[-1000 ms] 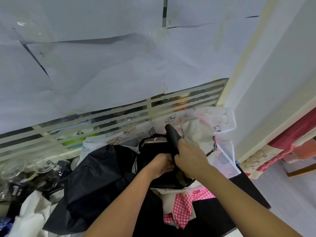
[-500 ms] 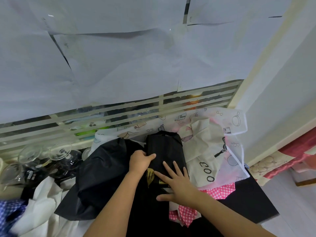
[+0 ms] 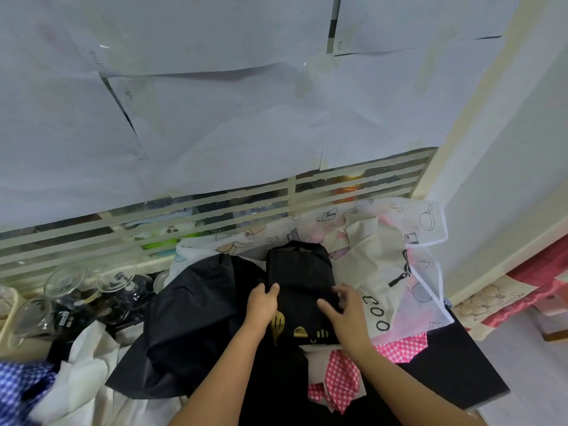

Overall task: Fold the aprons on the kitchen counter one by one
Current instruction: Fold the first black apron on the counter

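Black letters "COO" printed on the cream apron (image 3: pixel 368 265), rest of the word hidden, handwritten marks on the paper sheets (image 3: pixel 215 133) illegible

Glasses (image 3: pixel 89 290) far L by grille (image 3: pixel 215 215); black apron heap (image 3: pixel 190 321) L & cream apron (image 3: pixel 368 259) R hem in folded black apron (image 3: pixel 299 278); bare counter (image 3: pixel 455 367) near R open

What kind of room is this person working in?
Probably a home kitchen: aprons heaped on a dark counter, one black apron being folded, glasses at the left, a jar behind the slatted window.
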The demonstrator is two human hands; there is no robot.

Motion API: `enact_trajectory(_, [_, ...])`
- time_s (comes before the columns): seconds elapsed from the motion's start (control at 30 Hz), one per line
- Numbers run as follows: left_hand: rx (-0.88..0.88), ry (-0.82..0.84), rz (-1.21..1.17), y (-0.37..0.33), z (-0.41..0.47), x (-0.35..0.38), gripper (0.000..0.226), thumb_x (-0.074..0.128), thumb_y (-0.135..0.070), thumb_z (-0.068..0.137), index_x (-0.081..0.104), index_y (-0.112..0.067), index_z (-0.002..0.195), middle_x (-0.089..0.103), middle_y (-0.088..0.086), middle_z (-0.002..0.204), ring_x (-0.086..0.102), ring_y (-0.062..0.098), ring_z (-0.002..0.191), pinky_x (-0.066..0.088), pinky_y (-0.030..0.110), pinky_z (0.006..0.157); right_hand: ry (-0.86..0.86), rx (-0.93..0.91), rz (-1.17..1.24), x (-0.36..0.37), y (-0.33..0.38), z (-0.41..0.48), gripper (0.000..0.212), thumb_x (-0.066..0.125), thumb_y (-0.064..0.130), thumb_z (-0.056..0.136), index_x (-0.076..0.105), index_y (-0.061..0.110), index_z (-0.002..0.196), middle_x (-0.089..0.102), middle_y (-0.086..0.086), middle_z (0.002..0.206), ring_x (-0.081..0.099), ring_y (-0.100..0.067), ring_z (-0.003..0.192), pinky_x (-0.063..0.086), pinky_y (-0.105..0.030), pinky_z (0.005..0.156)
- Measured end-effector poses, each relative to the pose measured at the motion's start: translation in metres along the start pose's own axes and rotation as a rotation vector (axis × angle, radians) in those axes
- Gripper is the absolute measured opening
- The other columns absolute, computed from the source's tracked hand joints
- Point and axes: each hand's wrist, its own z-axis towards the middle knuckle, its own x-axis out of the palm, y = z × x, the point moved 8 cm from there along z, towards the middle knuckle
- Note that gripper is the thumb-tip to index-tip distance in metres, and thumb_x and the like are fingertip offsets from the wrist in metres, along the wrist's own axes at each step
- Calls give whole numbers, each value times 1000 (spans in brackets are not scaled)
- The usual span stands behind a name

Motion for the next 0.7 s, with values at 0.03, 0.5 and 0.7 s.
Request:
enact_trajectory(0.03, [-36,42,-83,2,-1,2,29,45,-26,101,57,-2,112,61,17,117,58,27,105,47,40,96,-10,122,110,-5,-5,4,41,74,24,82,52,18,116,52,-1,121,53,-15,111,43,-23,90])
enact_trajectory(0.5, [-163,378,-708,-20,-58,1,30,58,-29,91,70,-5,105,71,19,104,69,32,95,52,43,84,583,572,530,14,53,4,31,63,14,87,62,4,117,71,-16,107,66,-33,101,54,-43,83])
enact_trajectory(0.7, [20,452,-421,-58,-77,-14,37,71,-4,77,66,-3,114,70,16,109,70,25,95,57,31,77,593,424,601,3,84,12,44,66,11,78,60,9,122,68,-15,113,65,-32,106,54,-43,82])
